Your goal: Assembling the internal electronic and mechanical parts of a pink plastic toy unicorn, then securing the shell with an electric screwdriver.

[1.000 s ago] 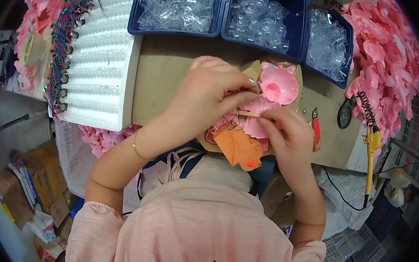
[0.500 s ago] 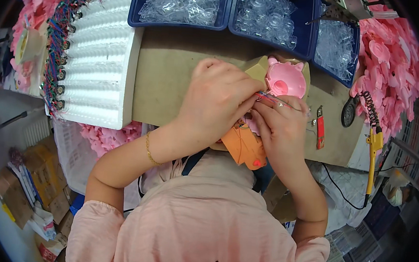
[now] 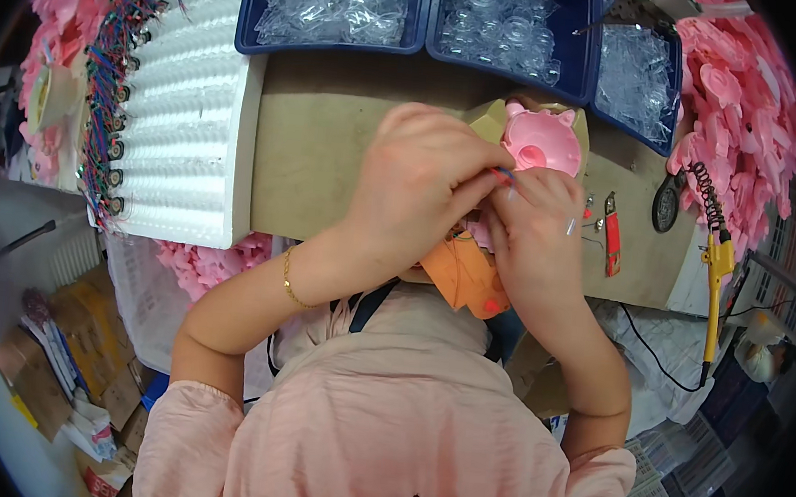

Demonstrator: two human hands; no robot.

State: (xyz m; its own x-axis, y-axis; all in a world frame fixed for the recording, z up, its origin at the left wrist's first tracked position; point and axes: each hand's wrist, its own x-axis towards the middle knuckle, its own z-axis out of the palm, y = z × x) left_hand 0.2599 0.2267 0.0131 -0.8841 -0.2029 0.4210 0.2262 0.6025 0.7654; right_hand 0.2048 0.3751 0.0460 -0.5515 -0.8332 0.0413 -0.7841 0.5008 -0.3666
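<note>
A drab tan desk (image 3: 313, 139) carries the work, with a white ridged foam tray (image 3: 193, 120) at its left and heaps of pink plastic parts (image 3: 740, 117) at both far sides. Below the desk's left end stands a white basket (image 3: 137, 298), and cardboard boxes (image 3: 97, 328) crowd the floor farther left. Counted out: three blue bins (image 3: 578, 38) of clear plastic pieces (image 3: 333, 0) line the back; one red-handled cutter (image 3: 613, 239), one black disc (image 3: 666, 206) and one yellow soldering iron (image 3: 717, 274) lie or hang toward the right. There are two hands, meeting over the desk's front edge. The left hand (image 3: 427, 176) pinches thin red and blue wires (image 3: 505, 174) between thumb and forefinger; the right hand (image 3: 540, 227) has its fingers bunched just beside them, though I cannot tell whether it grips too. One orange case (image 3: 466, 274) sits just below the hands, and one pink pig-shaped shell (image 3: 543, 134) just beyond them.
</note>
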